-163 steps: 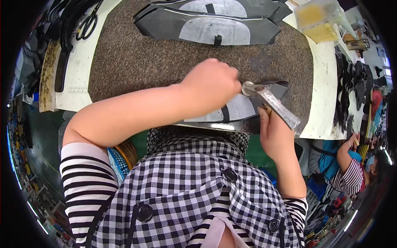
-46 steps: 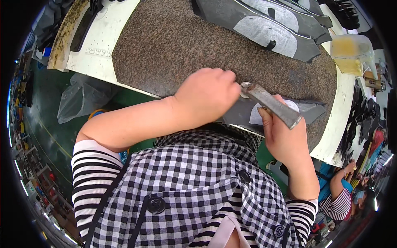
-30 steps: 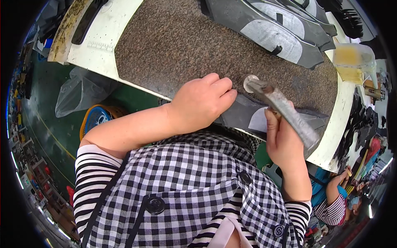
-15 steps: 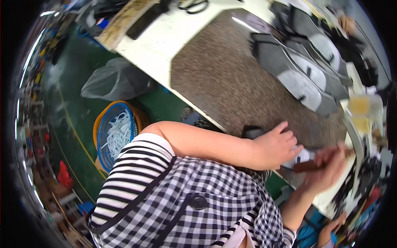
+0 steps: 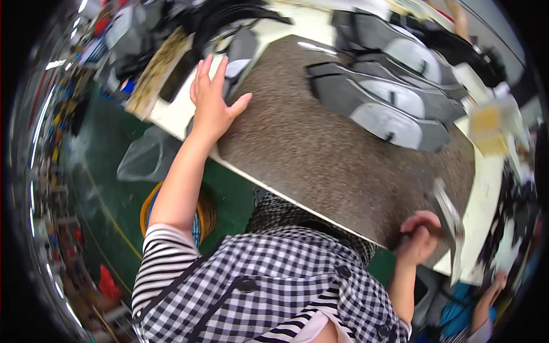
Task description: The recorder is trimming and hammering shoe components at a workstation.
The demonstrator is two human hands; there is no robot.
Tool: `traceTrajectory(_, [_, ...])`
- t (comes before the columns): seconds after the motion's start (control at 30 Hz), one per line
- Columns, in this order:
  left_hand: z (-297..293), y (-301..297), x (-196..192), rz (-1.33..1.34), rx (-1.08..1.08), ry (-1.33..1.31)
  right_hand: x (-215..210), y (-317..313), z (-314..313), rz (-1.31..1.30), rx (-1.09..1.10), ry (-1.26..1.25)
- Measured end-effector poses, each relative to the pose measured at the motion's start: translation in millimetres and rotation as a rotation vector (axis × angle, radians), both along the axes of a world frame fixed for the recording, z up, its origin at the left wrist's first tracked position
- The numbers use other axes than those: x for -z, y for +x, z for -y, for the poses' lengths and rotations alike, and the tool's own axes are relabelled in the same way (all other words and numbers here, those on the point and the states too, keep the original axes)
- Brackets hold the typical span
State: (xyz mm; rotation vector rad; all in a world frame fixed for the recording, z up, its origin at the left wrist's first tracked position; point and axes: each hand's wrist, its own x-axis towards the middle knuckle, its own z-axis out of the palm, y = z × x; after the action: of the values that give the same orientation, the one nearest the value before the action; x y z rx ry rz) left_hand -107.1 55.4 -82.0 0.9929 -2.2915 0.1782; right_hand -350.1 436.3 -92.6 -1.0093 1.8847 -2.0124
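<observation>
My left hand (image 5: 214, 108) is raised at the far left of the table, fingers spread and holding nothing. Just beyond its fingertips lies a grey piece with a pale patch (image 5: 241, 51). Near the table's front right corner, my right hand (image 5: 420, 235) is closed on a hammer (image 5: 452, 228) with a long, slightly curved metal head. The hammer is blurred, and its handle is mostly covered by my fingers. Several grey pieces with whitish oval patches and short black tabs (image 5: 392, 117) lie overlapping on the far right of the brown mat (image 5: 320, 137).
A clear box with yellow contents (image 5: 489, 126) stands at the right edge. Dark strips (image 5: 240, 14) and a rough wooden block (image 5: 157, 77) are at the far left. On the floor are a plastic bag (image 5: 150, 157) and an orange basket (image 5: 209, 214). Another person's arm (image 5: 486, 306) shows at lower right.
My left hand has swung from the front of the mat to the far left, where a grey piece now lies. My right hand has come slightly left and down with the hammer.
</observation>
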Motion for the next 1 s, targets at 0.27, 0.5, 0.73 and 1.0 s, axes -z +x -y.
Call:
traceTrajectory(0.27, [-135.9,-223.5,-36.2,-0.058,0.867,0.227,-17.3,-9.7,44.3,0.468,0.046,-0.114])
traceTrajectory(0.5, [-176.7,-211.2,-67.9,0.548,1.098,0.679,-20.7,-27.0,-10.0,0.241,0.164,0.071])
traceTrajectory(0.73, [-175.5,-196.6,-50.7,0.678,1.054,1.106,-31.2,-29.5,-9.1,0.377,-0.072,0.180])
traceTrajectory(1.0, [-184.4,-202.8,-16.5,0.340,0.958,1.238,-34.0,-26.8,-18.6,-0.268,0.120,0.643])
